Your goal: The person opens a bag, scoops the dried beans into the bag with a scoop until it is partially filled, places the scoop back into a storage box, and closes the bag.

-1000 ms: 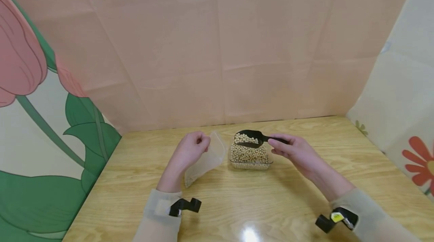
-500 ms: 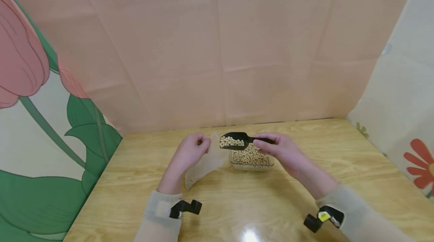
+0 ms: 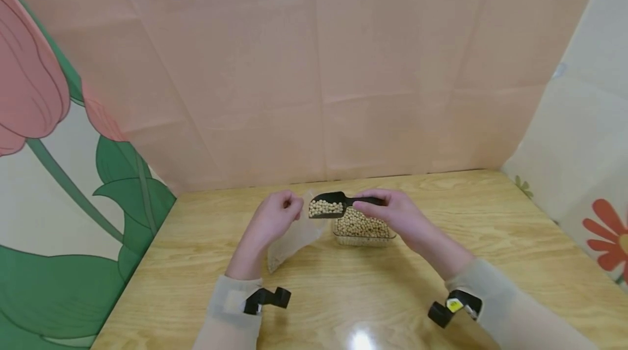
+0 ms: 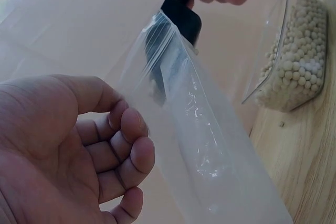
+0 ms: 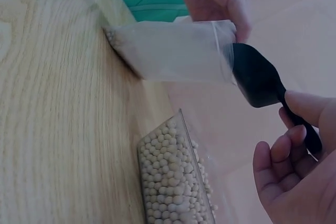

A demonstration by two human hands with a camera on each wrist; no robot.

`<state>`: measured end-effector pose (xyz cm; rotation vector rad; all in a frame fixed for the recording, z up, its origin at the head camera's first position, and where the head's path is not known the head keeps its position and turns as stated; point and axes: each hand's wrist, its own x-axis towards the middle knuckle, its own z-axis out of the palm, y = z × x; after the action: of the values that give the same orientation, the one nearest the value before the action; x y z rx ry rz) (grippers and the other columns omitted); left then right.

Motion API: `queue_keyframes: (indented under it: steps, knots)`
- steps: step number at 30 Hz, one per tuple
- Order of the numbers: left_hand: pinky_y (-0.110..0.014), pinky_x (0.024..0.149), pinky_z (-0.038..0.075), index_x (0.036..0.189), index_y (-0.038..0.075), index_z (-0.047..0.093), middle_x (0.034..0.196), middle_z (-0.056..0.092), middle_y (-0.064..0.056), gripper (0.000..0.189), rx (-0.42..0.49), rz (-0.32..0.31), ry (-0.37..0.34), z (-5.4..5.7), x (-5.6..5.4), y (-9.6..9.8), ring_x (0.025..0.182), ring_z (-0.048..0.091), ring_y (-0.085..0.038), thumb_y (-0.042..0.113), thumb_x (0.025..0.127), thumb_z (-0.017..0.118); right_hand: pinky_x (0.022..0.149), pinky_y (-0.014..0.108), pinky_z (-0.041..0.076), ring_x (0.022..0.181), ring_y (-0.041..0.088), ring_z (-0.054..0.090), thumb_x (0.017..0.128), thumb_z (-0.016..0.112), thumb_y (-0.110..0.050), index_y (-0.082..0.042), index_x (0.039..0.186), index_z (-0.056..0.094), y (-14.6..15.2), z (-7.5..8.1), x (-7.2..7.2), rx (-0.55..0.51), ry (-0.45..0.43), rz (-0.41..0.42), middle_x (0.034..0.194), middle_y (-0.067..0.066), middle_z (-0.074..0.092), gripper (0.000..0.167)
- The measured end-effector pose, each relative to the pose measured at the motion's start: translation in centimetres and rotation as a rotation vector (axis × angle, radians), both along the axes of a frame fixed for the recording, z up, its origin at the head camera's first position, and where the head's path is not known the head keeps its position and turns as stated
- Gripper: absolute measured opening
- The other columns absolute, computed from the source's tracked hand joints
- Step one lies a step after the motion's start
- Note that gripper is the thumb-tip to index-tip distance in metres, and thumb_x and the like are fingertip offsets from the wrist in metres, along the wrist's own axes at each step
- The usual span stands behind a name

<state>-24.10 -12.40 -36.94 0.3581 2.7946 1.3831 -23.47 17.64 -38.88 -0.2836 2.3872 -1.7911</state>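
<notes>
My left hand (image 3: 277, 215) pinches the top edge of a clear zip bag (image 5: 173, 51), which hangs upright with a few beans in its bottom corner. My right hand (image 3: 394, 211) grips the handle of a black scoop (image 3: 333, 197) loaded with pale round beans (image 3: 325, 208). The tip of the scoop is at the bag's mouth; in the left wrist view its blade shows through the plastic. Below and to the right sits a clear plastic box (image 3: 365, 241) full of the same beans, partly hidden behind the right hand and scoop in the head view.
The hands work over a wood-grain table (image 3: 324, 295). A pink sheet (image 3: 314, 77) covers the wall behind, with flower-printed panels at both sides. One small crumb (image 4: 282, 124) lies on the table near the box.
My right hand has carried the loaded scoop leftward from over the box to the bag's mouth. The left hand and the bag have stayed in place.
</notes>
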Motion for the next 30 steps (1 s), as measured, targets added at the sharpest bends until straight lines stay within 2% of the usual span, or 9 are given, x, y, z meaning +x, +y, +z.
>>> queue_keyframes:
  steps: [2,5,8,10,17,23,30]
  knots:
    - [-0.035,0.058,0.037,0.087,0.012,0.065,0.08,0.063,-0.005,0.029,-0.001,-0.005,0.002,0.0,0.0,-0.1,0.061,0.042,-0.019,0.024,0.112,0.055,0.109,0.056,0.049,0.123,0.031,0.065,0.101,0.082,-0.044,-0.013,0.137,0.077,-0.2,0.2,-0.1,0.037,0.018,-0.009,0.144,0.01,0.069,0.048]
    - [-0.036,0.058,0.037,0.087,0.012,0.065,0.08,0.063,-0.005,0.029,0.0,-0.007,0.005,0.0,0.0,-0.1,0.061,0.041,-0.019,0.024,0.112,0.055,0.091,0.045,0.054,0.105,0.026,0.063,0.1,0.083,-0.044,-0.015,0.133,0.079,-0.4,0.5,-0.2,0.096,0.059,-0.021,0.136,0.009,0.073,0.044]
    - [-0.036,0.059,0.037,0.087,0.012,0.065,0.081,0.063,-0.004,0.029,0.003,-0.01,0.006,0.0,0.0,-0.1,0.061,0.041,-0.019,0.023,0.112,0.055,0.074,0.037,0.051,0.087,0.025,0.058,0.1,0.083,-0.043,-0.017,0.13,0.081,-0.5,0.8,-0.3,0.164,0.116,-0.018,0.127,0.009,0.075,0.04]
    - [-0.036,0.059,0.037,0.087,0.012,0.065,0.081,0.063,-0.005,0.029,0.007,-0.013,0.006,0.0,0.0,-0.1,0.061,0.041,-0.019,0.023,0.113,0.056,0.069,0.036,0.051,0.082,0.023,0.057,0.1,0.083,-0.043,-0.018,0.128,0.082,-0.7,1.0,-0.2,0.202,0.151,-0.017,0.122,0.008,0.076,0.038]
    - [-0.036,0.06,0.038,0.087,0.011,0.065,0.081,0.063,-0.005,0.032,0.011,-0.013,0.009,0.0,-0.1,-0.1,0.062,0.043,-0.019,0.025,0.114,0.057,0.073,0.037,0.054,0.085,0.022,0.064,0.102,0.082,-0.038,-0.019,0.124,0.082,-1.1,1.7,0.0,0.303,0.277,0.001,0.121,0.006,0.077,0.029]
    - [-0.036,0.06,0.039,0.087,0.012,0.065,0.081,0.064,-0.004,0.031,0.005,-0.008,0.018,0.1,0.0,-0.1,0.063,0.044,-0.019,0.025,0.113,0.057,0.067,0.034,0.053,0.08,0.019,0.063,0.101,0.083,-0.033,-0.016,0.122,0.082,-1.4,2.0,0.1,0.343,0.351,0.008,0.116,0.004,0.076,0.026]
    - [-0.037,0.06,0.038,0.087,0.012,0.066,0.08,0.063,-0.004,0.029,0.012,-0.008,0.016,0.2,0.1,-0.1,0.061,0.043,-0.019,0.024,0.112,0.057,0.067,0.034,0.052,0.081,0.019,0.061,0.099,0.086,-0.026,-0.018,0.119,0.083,-1.5,2.4,0.4,0.391,0.439,0.005,0.112,0.0,0.076,0.022]
